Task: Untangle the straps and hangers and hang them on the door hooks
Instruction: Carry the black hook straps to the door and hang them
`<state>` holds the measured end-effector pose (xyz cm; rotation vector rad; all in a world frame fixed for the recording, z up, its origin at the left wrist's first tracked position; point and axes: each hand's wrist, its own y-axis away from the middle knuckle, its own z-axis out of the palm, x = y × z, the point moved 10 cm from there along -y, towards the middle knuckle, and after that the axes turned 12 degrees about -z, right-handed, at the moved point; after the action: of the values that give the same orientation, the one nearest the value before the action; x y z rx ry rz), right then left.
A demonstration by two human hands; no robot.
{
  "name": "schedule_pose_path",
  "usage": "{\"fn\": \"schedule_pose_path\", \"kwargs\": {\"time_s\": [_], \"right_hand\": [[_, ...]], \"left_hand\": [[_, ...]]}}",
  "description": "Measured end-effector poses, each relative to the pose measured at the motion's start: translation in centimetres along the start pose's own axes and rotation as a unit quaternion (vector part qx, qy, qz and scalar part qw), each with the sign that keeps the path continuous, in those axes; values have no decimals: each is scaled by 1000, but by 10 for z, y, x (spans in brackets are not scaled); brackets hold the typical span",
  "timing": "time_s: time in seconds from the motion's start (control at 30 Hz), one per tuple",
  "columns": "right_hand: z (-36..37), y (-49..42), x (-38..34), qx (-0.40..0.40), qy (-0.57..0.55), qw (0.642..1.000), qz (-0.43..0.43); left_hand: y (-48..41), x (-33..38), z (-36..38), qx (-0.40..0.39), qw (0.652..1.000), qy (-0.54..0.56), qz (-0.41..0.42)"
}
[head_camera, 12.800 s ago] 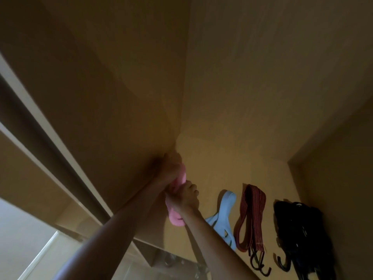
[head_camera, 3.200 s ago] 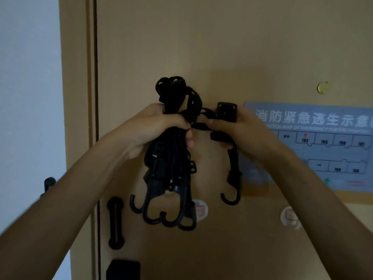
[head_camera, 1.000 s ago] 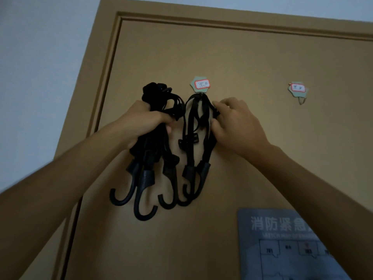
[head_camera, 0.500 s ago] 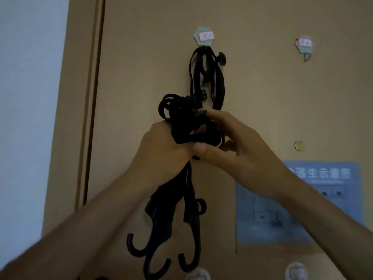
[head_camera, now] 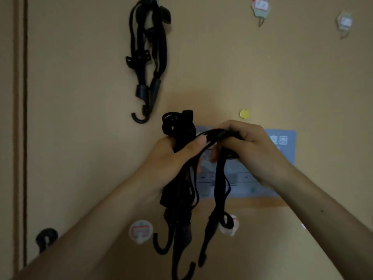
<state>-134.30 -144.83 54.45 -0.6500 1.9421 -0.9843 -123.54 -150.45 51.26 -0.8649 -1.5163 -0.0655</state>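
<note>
A tangled bundle of black straps (head_camera: 181, 190) with hook ends hangs in front of the brown door (head_camera: 80, 138). My left hand (head_camera: 171, 156) grips the bundle near its top. My right hand (head_camera: 246, 146) holds one strap loop (head_camera: 218, 136) pulled out to the right of the bundle. One black strap (head_camera: 148, 57) hangs on its own from a hook at the door's top, left of centre. Two bare stick-on door hooks (head_camera: 260, 9) (head_camera: 345, 23) sit at the upper right.
A blue notice sheet (head_camera: 282, 146) is stuck on the door behind my right hand, with a brass peephole (head_camera: 244, 114) above it. Two white round stick-on hooks (head_camera: 141, 231) (head_camera: 230, 225) sit lower down. A dark door handle (head_camera: 45, 238) is at the lower left.
The view has dropped, so the hung strap now sits higher in frame. My right hand has drawn one strap loop out to the right of the bundle, which my left hand keeps gripping.
</note>
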Motion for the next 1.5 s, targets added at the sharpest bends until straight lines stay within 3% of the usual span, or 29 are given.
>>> {"fn": "schedule_pose_path", "kwargs": {"time_s": [0.17,0.4,0.57,0.77,0.97,1.33,1.5], "right_hand": [[-40,18,14,-2,-57,998,26],[-82,34,36,3,-88,995,43],[-97,30,45,-35,-3,999,42],[-94,4,46,-70,84,994,17],[-96,-28,49,-62,46,997,19],[-128,-62,38,-97,26,995,-9],[-153,-87,13,-59,165,976,-129]], "left_hand": [[-7,-15,48,8,990,125,-65],[-17,-30,80,15,971,211,-114],[-27,-23,62,102,984,127,-69],[-48,13,82,62,997,-29,-31],[-72,39,92,33,987,-156,12],[-110,80,61,13,964,-266,-4],[-130,122,55,45,955,-288,59]]}}
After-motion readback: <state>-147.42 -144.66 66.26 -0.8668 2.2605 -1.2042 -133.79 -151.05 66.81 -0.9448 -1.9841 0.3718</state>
